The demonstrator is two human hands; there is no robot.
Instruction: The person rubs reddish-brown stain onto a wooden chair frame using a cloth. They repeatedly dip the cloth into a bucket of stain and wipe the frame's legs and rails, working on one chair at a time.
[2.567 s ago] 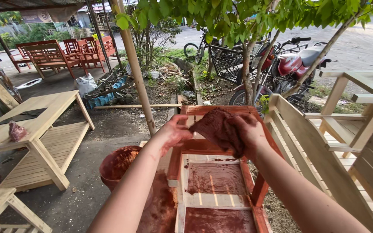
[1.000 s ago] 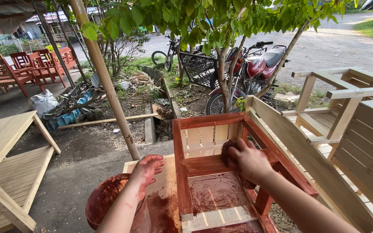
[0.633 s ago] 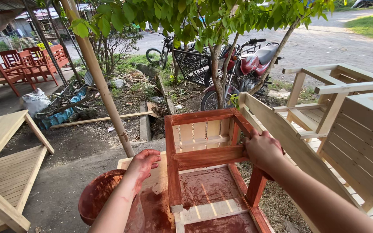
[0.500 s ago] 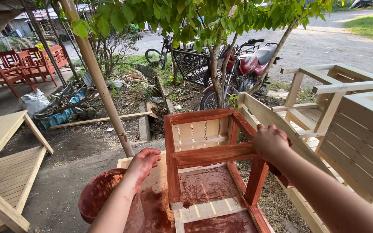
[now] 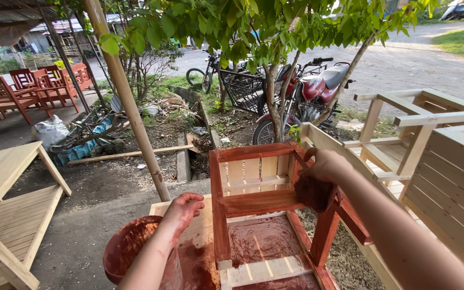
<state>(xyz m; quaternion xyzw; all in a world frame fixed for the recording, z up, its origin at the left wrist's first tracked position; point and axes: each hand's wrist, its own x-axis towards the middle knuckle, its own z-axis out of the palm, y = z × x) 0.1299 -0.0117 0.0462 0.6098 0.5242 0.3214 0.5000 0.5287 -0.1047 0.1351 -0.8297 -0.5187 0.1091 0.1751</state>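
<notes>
Head view: a person stains a small wooden chair frame point(image 5: 259, 215) lying in front of them, its rails reddish brown, some slats bare
Rag: a stain-soaked rag point(image 5: 313, 192) sits pressed against the frame's right upright
Right hand: the right hand point(image 5: 326, 166) is clenched over the rag; half a second ago it rested higher, on the top corner, and it has since slid down the post
Left hand: the left hand point(image 5: 182, 207), stained red, lies loosely curled and holding nothing on the pale board beside the frame, where it was before
Bucket: a red-smeared bucket point(image 5: 127, 249) stands just left of the forearm
Surroundings: unpainted chairs point(image 5: 436, 156) to the right, a bare wooden table point(image 5: 12, 215) to the left, a motorbike point(image 5: 307, 99) beyond the tree
</notes>
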